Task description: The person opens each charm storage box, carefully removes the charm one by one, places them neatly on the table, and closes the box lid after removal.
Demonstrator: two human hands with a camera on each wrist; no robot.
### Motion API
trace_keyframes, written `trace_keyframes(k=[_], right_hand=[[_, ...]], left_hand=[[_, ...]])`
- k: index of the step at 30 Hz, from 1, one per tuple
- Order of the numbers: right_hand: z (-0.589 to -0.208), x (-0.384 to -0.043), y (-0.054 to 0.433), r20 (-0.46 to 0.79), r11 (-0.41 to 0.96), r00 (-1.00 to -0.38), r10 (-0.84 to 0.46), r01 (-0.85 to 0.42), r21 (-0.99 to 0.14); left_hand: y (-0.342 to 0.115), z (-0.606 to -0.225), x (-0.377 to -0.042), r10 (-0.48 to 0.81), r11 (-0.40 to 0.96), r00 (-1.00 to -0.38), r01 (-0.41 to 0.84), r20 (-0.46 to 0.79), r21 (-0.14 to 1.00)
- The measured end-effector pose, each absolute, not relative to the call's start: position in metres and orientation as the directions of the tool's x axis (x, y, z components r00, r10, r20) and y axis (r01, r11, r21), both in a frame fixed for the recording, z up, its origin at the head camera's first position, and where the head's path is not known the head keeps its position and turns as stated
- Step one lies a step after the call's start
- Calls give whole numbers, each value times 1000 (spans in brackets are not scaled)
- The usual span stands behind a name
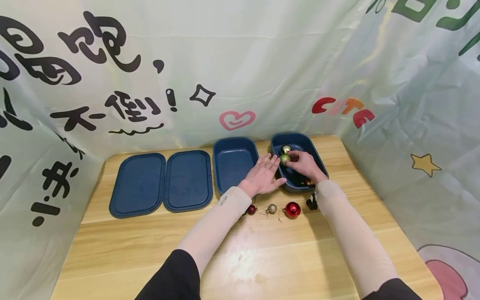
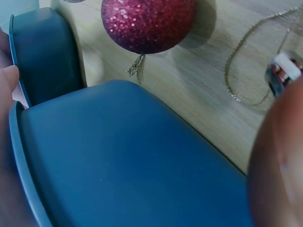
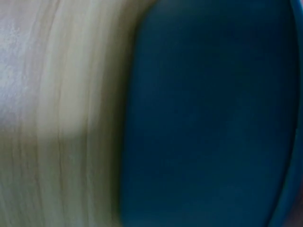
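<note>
In the head view my right hand (image 1: 304,165) reaches into the right blue box (image 1: 321,166) and pinches a glittery green bauble (image 1: 285,159). Just behind it in the same box lies a shiny gold bauble (image 1: 286,149). A small orange-gold bauble (image 1: 309,182) shows at the box's near end. My left hand (image 1: 262,175) spreads straight fingers over the right side of the left blue box (image 1: 234,143), with the thumb toward the other box. The right wrist view shows only the outer wall of a blue box (image 3: 208,113) beside the table.
Two blue lids (image 1: 138,185) lie flat on the left of the table. In front of the boxes are a red bauble (image 1: 292,209), a small silver bauble (image 1: 271,208), a dark red glitter bauble (image 2: 149,21) and a small black-and-white item (image 1: 311,202). Fabric walls surround the table.
</note>
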State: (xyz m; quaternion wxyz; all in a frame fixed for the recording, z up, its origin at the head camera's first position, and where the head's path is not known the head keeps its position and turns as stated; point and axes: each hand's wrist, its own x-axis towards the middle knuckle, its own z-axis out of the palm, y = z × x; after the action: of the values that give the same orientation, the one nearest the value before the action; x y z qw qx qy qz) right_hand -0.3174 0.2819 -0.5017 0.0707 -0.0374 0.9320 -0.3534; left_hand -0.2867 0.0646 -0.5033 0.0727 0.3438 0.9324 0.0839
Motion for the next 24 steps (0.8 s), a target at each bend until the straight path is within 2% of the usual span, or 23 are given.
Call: trace_keyframes(k=[24], right_hand=[[-504, -315, 284, -98, 739, -988, -121, -24, -673]], left_hand=[[65, -506, -287, 651, 749, -757, 626, -60, 218]])
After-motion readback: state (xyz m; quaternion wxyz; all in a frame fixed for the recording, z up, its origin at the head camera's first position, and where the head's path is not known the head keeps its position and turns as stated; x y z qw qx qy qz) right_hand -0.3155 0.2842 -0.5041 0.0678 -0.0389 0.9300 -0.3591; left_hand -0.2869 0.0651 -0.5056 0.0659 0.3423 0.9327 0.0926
